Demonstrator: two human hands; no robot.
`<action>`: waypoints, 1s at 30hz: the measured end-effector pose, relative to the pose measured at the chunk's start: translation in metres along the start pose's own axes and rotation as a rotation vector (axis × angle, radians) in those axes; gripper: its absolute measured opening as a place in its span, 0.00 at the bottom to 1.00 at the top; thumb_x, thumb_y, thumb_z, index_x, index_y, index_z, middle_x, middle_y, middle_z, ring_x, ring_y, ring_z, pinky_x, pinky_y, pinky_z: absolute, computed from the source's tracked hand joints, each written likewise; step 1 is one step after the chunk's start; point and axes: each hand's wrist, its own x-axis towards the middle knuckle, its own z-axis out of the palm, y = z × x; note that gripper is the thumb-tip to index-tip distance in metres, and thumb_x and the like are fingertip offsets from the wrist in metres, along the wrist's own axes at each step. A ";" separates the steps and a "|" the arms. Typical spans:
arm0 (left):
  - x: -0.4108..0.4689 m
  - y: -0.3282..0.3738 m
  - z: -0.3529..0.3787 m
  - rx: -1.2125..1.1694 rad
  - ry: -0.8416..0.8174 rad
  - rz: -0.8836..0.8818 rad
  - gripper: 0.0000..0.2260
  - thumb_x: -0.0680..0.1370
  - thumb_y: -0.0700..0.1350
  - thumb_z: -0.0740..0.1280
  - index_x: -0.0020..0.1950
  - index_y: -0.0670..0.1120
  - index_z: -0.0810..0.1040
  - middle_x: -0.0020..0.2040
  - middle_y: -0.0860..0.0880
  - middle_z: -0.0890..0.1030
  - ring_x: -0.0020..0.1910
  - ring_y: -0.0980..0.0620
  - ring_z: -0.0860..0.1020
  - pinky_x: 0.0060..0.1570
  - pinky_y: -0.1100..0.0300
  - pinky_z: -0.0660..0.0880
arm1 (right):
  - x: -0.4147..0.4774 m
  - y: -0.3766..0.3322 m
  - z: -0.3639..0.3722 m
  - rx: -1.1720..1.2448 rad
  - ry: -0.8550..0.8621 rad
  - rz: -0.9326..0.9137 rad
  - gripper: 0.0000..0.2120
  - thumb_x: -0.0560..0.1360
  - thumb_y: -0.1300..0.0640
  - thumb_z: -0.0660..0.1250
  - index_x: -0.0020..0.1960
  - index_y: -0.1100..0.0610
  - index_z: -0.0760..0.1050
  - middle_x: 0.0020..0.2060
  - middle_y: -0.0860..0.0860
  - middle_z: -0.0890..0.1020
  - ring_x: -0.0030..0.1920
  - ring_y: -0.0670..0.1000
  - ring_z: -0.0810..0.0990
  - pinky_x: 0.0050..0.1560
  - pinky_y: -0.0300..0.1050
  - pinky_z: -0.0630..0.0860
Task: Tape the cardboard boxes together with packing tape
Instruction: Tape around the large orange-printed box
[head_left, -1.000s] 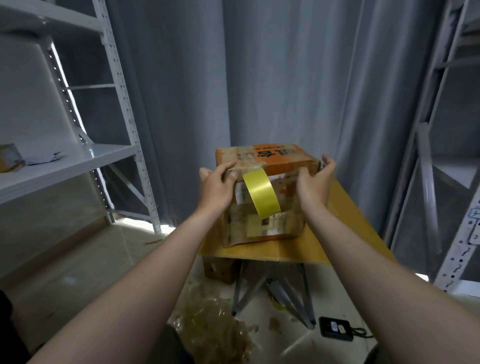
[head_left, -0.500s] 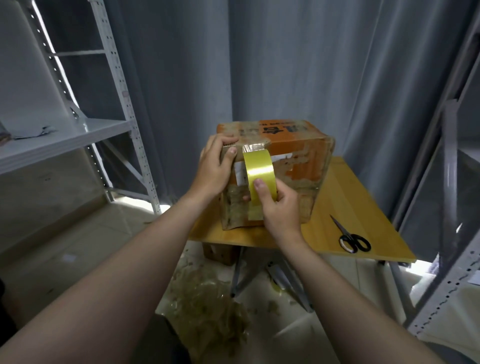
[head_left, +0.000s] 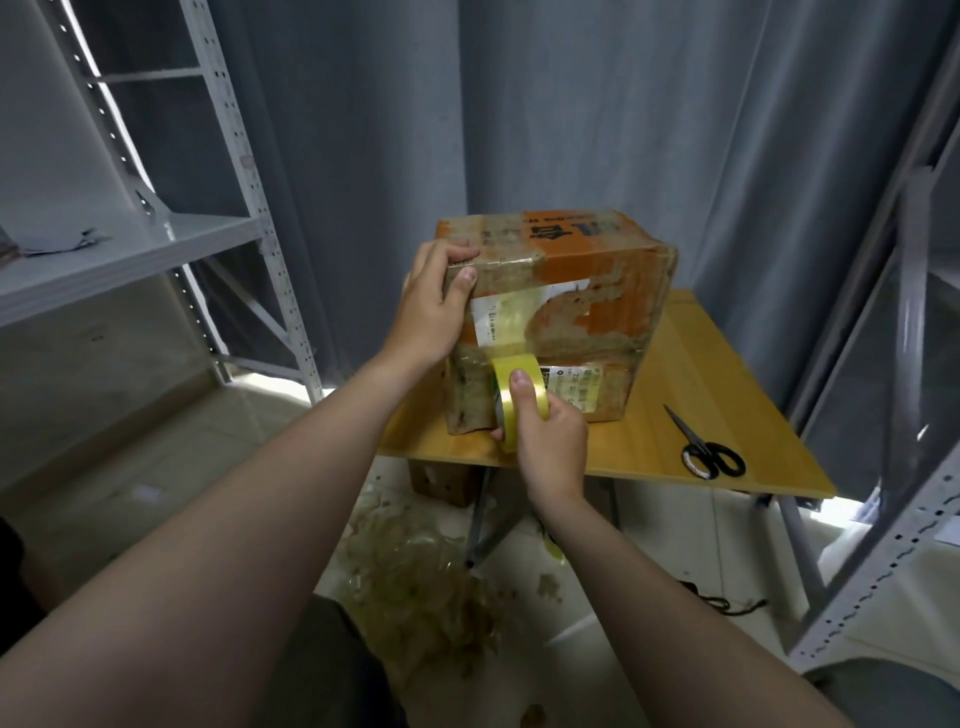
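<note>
Two worn cardboard boxes stand stacked on a small wooden table (head_left: 675, 374): an orange-printed upper box (head_left: 587, 280) on a brown lower box (head_left: 597, 389). My left hand (head_left: 434, 306) grips the upper box's near left corner, fingers over the top edge. My right hand (head_left: 548, 441) holds a yellow roll of packing tape (head_left: 511, 400) against the lower box's front face near the table, thumb on the roll. A translucent strip of tape (head_left: 511, 322) runs from the roll up the front of the upper box.
Black scissors (head_left: 709, 452) lie on the table's right side. Metal shelving stands at the left (head_left: 156, 249) and right (head_left: 893, 364). On the floor below are crumpled tape scraps (head_left: 426, 587), a small brown box (head_left: 441, 478) under the table and a black cable (head_left: 727, 603).
My right hand has pulled the tape roll down the front of the boxes, from the upper box to near the table. My left hand stays on the top left corner.
</note>
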 end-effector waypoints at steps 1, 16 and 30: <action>0.000 0.000 0.000 0.000 -0.004 0.001 0.10 0.86 0.44 0.61 0.65 0.46 0.77 0.64 0.53 0.73 0.70 0.50 0.72 0.72 0.51 0.68 | 0.000 0.000 -0.001 -0.028 0.009 0.013 0.30 0.75 0.27 0.59 0.36 0.52 0.81 0.30 0.48 0.85 0.29 0.41 0.83 0.27 0.30 0.68; -0.003 0.012 -0.001 -0.104 -0.034 -0.085 0.15 0.87 0.42 0.60 0.74 0.46 0.69 0.74 0.48 0.69 0.71 0.56 0.68 0.75 0.53 0.67 | 0.003 0.017 -0.013 -0.004 0.022 0.191 0.18 0.80 0.36 0.65 0.44 0.51 0.76 0.38 0.43 0.80 0.39 0.41 0.77 0.38 0.40 0.68; -0.073 -0.038 0.039 -0.268 -0.013 -0.812 0.25 0.83 0.68 0.55 0.64 0.49 0.68 0.49 0.56 0.73 0.47 0.56 0.72 0.50 0.54 0.69 | 0.077 0.030 -0.086 -0.198 0.066 0.285 0.14 0.84 0.40 0.60 0.54 0.51 0.72 0.59 0.51 0.77 0.63 0.56 0.76 0.56 0.51 0.69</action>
